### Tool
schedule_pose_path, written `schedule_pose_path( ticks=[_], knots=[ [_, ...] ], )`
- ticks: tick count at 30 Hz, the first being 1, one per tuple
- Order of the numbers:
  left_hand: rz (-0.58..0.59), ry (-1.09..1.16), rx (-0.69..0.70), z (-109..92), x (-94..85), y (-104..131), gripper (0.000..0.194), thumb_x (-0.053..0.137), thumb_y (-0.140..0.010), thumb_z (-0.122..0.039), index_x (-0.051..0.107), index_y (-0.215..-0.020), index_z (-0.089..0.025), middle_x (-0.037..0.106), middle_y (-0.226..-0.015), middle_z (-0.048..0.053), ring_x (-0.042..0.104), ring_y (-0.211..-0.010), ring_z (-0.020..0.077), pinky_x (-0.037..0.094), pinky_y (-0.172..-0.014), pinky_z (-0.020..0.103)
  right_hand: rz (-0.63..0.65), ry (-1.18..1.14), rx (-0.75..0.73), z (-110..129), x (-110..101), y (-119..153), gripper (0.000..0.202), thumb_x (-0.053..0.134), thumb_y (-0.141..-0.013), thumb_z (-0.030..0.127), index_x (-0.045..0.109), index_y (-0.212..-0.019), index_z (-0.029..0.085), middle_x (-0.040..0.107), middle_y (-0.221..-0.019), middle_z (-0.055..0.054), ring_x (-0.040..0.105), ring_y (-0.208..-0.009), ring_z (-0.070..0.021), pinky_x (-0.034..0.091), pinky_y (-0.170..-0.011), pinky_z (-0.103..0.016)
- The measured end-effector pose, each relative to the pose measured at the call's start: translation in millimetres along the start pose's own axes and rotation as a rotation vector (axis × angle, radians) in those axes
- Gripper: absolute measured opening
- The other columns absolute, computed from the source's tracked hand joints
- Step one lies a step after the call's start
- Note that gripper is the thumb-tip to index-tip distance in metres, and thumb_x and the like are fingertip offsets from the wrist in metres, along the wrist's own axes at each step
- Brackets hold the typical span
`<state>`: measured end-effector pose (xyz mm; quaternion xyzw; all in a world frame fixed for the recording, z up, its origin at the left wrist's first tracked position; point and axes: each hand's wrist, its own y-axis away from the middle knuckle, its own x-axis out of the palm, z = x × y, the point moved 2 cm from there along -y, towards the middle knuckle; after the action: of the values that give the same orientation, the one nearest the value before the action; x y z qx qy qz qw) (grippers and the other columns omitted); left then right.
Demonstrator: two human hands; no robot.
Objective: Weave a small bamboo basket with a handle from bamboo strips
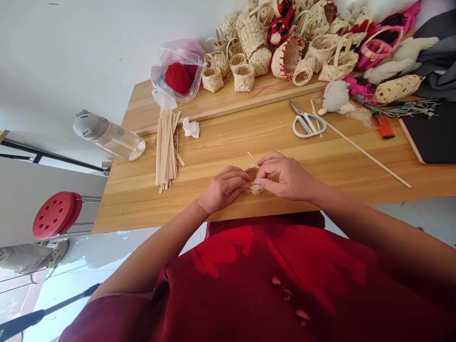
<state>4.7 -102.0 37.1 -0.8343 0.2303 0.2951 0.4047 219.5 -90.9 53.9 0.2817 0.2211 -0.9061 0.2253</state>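
Close to the table's front edge, a small round woven basket [255, 189] of pale strips sits between my two hands. My left hand [228, 188] grips its left side, with the fingers bent against the rim. On the opposite side my right hand [285, 176] pinches the rim between thumb and fingers. Both hands cover much of the basket, so its far right wall is hidden. A short sliver of strip [250, 155] lies just behind it. Scissors [309, 121] with pale handles rest farther back, blades partly apart.
A bundle of flat wooden strips [166, 149] lies left, near a water bottle [110, 137] and crumpled tissue [191, 128]. Finished baskets [244, 77] and red yarn [178, 78] crowd the back. A long thin stick [370, 154], red lighter [384, 126] and black notebook [432, 135] are right.
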Motion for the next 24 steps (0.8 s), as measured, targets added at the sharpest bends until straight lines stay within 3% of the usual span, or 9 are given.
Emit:
schedule_pose_path(
  ticks=[3,6,10,13,16,19,24],
  knots=[
    [-0.039,0.074,-0.042,-2.1,4.0,-2.8,0.009,0.074,-0.091,-0.025,0.071,-0.086,-0.018,0.077,-0.094,0.007,0.068,-0.095,0.018,0.058,-0.089,0.034,0.001,-0.003,0.007,-0.3,0.2,-0.9,0.015,0.067,-0.084,0.026,0.071,-0.071,0.021,0.071,-0.076,-0.004,0.065,-0.097,-0.023,0.047,-0.09,-0.035],
    [-0.076,0.104,-0.172,-4.9,8.0,-6.0,0.006,0.075,-0.089,-0.021,0.07,-0.088,-0.017,0.072,-0.084,0.004,0.066,-0.081,0.0139,0.057,-0.076,0.027,0.008,-0.023,0.023,-1.6,-0.1,-2.8,0.024,0.065,-0.089,0.033,0.069,-0.068,0.021,0.069,-0.075,-0.003,0.064,-0.091,-0.0211,0.046,-0.088,-0.033],
    [-0.036,0.106,-0.338,-14.1,5.7,-10.4,0.014,0.079,-0.084,-0.016,0.07,-0.095,-0.015,0.069,-0.085,0.002,0.064,-0.072,0.0103,0.055,-0.068,0.022,0.089,-0.091,0.006,-2.4,-6.8,-2.4,0.038,0.057,-0.097,0.043,0.069,-0.069,0.02,0.067,-0.074,-0.004,0.064,-0.089,-0.0202,0.045,-0.086,-0.033],
    [0.014,0.13,-0.392,-24.4,-1.7,-9.8,0.014,0.079,-0.085,-0.017,0.075,-0.098,-0.017,0.072,-0.088,0.003,0.065,-0.073,0.011,0.055,-0.07,0.023,0.227,-0.189,0.042,0.5,-13.4,4.0,0.03,0.072,-0.086,0.051,0.075,-0.083,0.021,0.074,-0.089,-0.003,0.066,-0.093,-0.0202,0.046,-0.087,-0.032],
    [0.047,0.223,-0.464,-34.6,-7.5,-3.3,0.019,0.08,-0.084,-0.022,0.078,-0.102,-0.018,0.074,-0.089,0.005,0.067,-0.073,0.0128,0.056,-0.069,0.025,0.307,-0.23,0.065,8.5,-14.5,15.0,0.027,0.081,-0.079,0.043,0.076,-0.095,0.022,0.076,-0.098,-0.003,0.067,-0.093,-0.0195,0.047,-0.086,-0.031],
    [0.078,0.309,-0.535,-44.1,-9.2,5.1,0.015,0.08,-0.084,-0.022,0.079,-0.097,-0.018,0.076,-0.088,0.005,0.07,-0.079,0.0156,0.056,-0.073,0.026,0.24,-0.235,0.042,18.5,-9.0,26.7,0.012,0.072,-0.086,0.033,0.075,-0.087,0.021,0.077,-0.094,-0.003,0.069,-0.09,-0.0194,0.049,-0.086,-0.032],
    [0.111,0.449,-0.676,-58.3,-8.2,15.8,0.011,0.079,-0.081,-0.023,0.077,-0.089,-0.015,0.077,-0.083,0.004,0.067,-0.074,0.0146,0.054,-0.067,0.025,0.107,-0.293,0.074,31.7,6.5,44.9,0.014,0.075,-0.084,0.035,0.076,-0.085,0.021,0.078,-0.09,-0.004,0.071,-0.091,-0.0219,0.051,-0.087,-0.034]
  ],
)
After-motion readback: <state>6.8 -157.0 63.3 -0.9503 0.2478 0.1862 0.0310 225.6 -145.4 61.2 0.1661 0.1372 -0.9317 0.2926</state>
